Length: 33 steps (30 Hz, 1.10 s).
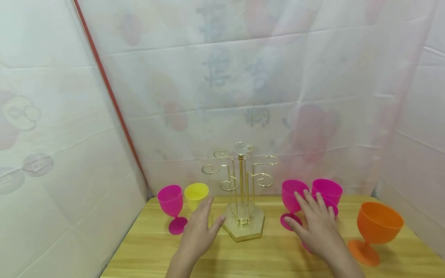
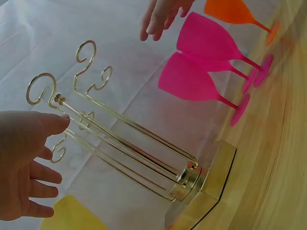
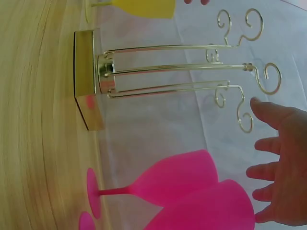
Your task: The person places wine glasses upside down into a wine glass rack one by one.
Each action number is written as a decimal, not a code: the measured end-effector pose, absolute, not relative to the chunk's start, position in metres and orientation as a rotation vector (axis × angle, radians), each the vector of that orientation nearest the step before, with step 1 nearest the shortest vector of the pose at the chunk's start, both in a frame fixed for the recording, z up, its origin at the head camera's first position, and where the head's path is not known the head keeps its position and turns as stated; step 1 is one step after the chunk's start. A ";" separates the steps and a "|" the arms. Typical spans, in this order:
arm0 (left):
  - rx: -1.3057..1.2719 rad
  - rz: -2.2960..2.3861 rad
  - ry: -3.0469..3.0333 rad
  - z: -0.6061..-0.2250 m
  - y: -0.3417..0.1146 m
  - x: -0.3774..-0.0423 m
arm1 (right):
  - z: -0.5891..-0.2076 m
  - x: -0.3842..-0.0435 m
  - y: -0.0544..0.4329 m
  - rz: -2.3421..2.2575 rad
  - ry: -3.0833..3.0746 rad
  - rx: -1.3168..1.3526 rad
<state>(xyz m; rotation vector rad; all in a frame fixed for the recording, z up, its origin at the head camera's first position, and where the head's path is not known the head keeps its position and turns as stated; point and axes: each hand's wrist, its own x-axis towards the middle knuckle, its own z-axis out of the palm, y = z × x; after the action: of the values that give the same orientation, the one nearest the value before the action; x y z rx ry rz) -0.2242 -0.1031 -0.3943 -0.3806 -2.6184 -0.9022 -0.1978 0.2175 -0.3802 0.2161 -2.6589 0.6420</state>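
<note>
A gold wire rack point(image 1: 248, 231) with curled hooks and a clear ball on top stands mid-table on a hexagonal base. My left hand point(image 1: 199, 231) hovers to its left, fingers extended and holding nothing. Behind that hand are a yellow goblet point(image 1: 196, 192), partly hidden, and a pink goblet point(image 1: 170, 202). To the rack's right, my right hand point(image 1: 318, 227) spreads over a cluster of pink goblets point(image 1: 290, 197), covering part of them. In the right wrist view its little finger is close to a pink goblet point(image 3: 211, 206); whether they touch I cannot tell.
An orange goblet point(image 1: 379, 224) stands upright at the right of the wooden table point(image 1: 267, 258). White printed sheets point(image 1: 222, 88) hang behind and on both sides, with a red strip point(image 1: 107, 81) along the left corner.
</note>
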 end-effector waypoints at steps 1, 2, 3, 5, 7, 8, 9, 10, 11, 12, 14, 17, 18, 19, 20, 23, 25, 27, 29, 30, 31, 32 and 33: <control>-0.385 -0.912 -2.617 -0.395 -0.102 -0.225 | -0.380 -0.198 0.217 0.642 -2.661 0.216; -0.389 -0.917 -2.618 -0.397 -0.102 -0.226 | -0.380 -0.199 0.217 0.642 -2.662 0.216; -0.393 -0.926 -2.616 -0.398 -0.101 -0.227 | -0.380 -0.199 0.217 0.642 -2.664 0.217; -0.408 -0.944 -2.616 -0.400 -0.098 -0.229 | -0.382 -0.199 0.218 0.645 -2.666 0.213; -0.415 -0.971 -2.622 -0.403 -0.095 -0.232 | -0.383 -0.199 0.218 0.642 -2.664 0.211; -0.414 -0.979 -2.627 -0.405 -0.094 -0.233 | -0.383 -0.199 0.218 0.639 -2.662 0.211; -0.412 -0.993 -2.630 -0.407 -0.092 -0.234 | -0.384 -0.199 0.219 0.635 -2.658 0.213; -0.408 -1.009 -2.633 -0.409 -0.090 -0.236 | -0.384 -0.199 0.219 0.628 -2.652 0.215; -0.406 -1.028 -2.631 -0.411 -0.089 -0.237 | -0.385 -0.200 0.220 0.621 -2.643 0.218; -0.401 -1.049 -2.631 -0.413 -0.087 -0.240 | -0.386 -0.200 0.220 0.611 -2.631 0.222; -0.399 -1.090 -2.626 -0.417 -0.082 -0.245 | -0.387 -0.201 0.222 0.590 -2.609 0.236; -0.398 -1.175 -2.630 -0.426 -0.073 -0.255 | -0.389 -0.203 0.226 0.533 -2.558 0.268; -0.394 -1.203 -2.634 -0.428 -0.069 -0.258 | -0.389 -0.204 0.228 0.510 -2.541 0.278; -0.388 -1.222 -2.634 -0.431 -0.067 -0.260 | -0.389 -0.205 0.229 0.488 -2.530 0.289; -0.377 -1.245 -2.631 -0.433 -0.065 -0.262 | -0.389 -0.206 0.230 0.470 -2.522 0.298; -0.336 -1.299 -2.594 -0.436 -0.058 -0.269 | -0.388 -0.209 0.238 0.424 -2.529 0.293; -0.317 -1.302 -2.566 -0.437 -0.052 -0.273 | -0.387 -0.210 0.244 0.406 -2.561 0.275; -0.293 -1.292 -2.551 -0.436 -0.047 -0.278 | -0.387 -0.211 0.250 0.391 -2.589 0.253; -0.274 -1.267 -2.546 -0.435 -0.042 -0.282 | -0.387 -0.213 0.254 0.378 -2.607 0.231; -0.266 -1.262 -2.538 -0.435 -0.040 -0.284 | -0.387 -0.213 0.256 0.378 -2.620 0.218; -0.258 -1.254 -2.533 -0.434 -0.038 -0.285 | -0.387 -0.214 0.258 0.376 -2.629 0.205; -0.255 -1.251 -2.524 -0.433 -0.037 -0.287 | -0.387 -0.215 0.259 0.373 -2.640 0.191; -0.264 -1.255 -2.502 -0.433 -0.035 -0.289 | -0.387 -0.216 0.261 0.369 -2.649 0.178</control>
<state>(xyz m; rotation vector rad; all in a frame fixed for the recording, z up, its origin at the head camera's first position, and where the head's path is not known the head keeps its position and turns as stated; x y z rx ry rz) -0.2893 -0.0350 -0.4326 -0.2644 -2.5023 -1.2548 -0.2156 0.2606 -0.3872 0.1782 -2.6489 0.3693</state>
